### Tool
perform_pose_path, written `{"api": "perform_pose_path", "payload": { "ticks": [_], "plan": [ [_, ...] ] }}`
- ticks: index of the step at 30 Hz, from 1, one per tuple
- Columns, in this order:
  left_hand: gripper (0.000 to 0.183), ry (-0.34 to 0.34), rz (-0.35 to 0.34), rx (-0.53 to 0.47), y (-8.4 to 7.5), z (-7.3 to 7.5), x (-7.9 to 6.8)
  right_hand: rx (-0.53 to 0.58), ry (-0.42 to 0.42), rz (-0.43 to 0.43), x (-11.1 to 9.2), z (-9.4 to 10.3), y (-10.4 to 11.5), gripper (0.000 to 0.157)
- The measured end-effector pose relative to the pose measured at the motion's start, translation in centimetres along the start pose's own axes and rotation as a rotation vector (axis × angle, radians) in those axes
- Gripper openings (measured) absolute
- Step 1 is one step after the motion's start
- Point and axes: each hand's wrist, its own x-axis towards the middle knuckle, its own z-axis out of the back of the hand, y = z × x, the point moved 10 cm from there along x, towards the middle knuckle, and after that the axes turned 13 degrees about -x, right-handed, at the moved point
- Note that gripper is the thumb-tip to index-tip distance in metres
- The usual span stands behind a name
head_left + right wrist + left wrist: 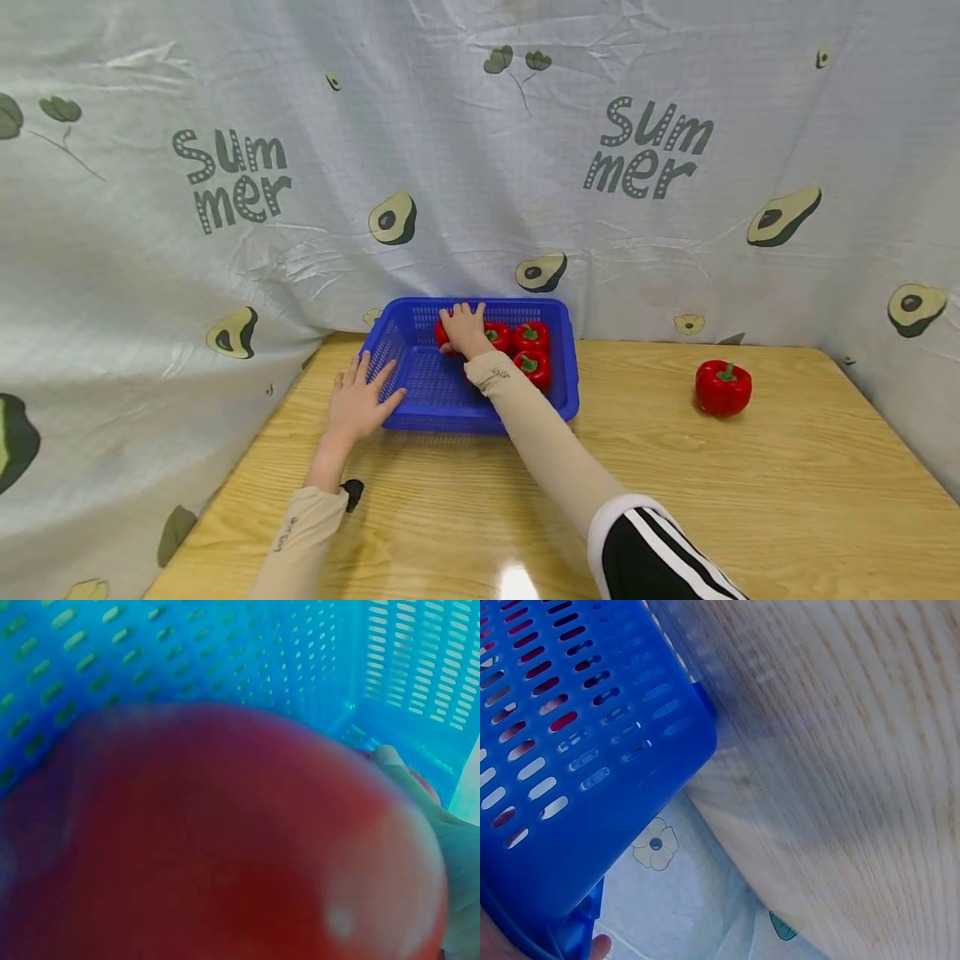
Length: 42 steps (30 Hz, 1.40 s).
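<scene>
A blue perforated plastic basket [427, 423] stands at the back of the table with several red bell peppers [531, 336] in its middle and right part. Inside it, my right hand [467, 332] grips a red bell pepper [442, 334] from above, near the back wall. In the right wrist view another glossy red pepper [225, 840] fills most of the picture and hides part of that hand. My left hand [357, 408], fingers spread, rests at the basket's left rim. Only bits of this hand show in the left wrist view, beside the basket wall [630, 795].
Apart from the others, one red bell pepper [723, 389] sits upright on the wooden table [825, 467] at the right. A pale cloth [465, 150] printed with avocados and lettering hangs behind the table and along its sides.
</scene>
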Motion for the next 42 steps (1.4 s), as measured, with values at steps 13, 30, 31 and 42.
{"api": "perform_pose_path", "payload": {
  "ticks": [13, 30, 31, 42],
  "plan": [
    [0.059, -0.004, -0.007, -0.014, -0.2, -0.5, 0.1, -0.16, 0.1, 0.003, -0.4, -1.7, 0.3, 0.076],
    [0.059, 0.002, -0.016, -0.011, -0.8, -0.2, 0.4, -0.16, 0.05, -0.043, -0.7, -1.1, -1.2, 0.079],
    [0.059, 0.003, -0.014, -0.009, -0.8, -0.2, 0.3, -0.158, 0.054, -0.041, -0.8, -1.0, -1.2, 0.079],
    [0.059, 0.019, 0.004, -0.003, -0.2, -0.1, 0.0, -0.122, 0.072, -0.016, -1.4, -0.1, -1.3, 0.071]
  ]
}}
